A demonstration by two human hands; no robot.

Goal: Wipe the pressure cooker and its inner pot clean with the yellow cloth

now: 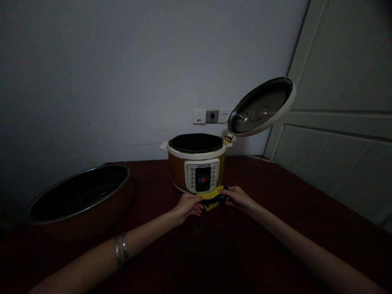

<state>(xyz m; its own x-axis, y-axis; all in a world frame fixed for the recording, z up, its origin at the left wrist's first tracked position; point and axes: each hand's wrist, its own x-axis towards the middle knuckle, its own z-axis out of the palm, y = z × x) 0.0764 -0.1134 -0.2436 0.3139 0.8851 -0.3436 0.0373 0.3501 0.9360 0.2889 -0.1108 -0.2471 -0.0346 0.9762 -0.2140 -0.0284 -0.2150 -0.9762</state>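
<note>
Between my two hands a small yellow cloth with black parts is stretched out, low in front of the cooker. My left hand pinches its left end, and two bands circle that wrist. At the right end, my right hand grips the cloth by its dark edge. Just behind it stands a gold and white electric pressure cooker, its front panel facing me. The cooker's lid is swung up to the right on its hinge. Inside the dark cooker opening, detail is lost in the dim light.
A large gold-brown pot with a dark inside stands on the dark red tabletop at the left. Wall sockets sit behind the cooker. A pale panelled door closes off the right side.
</note>
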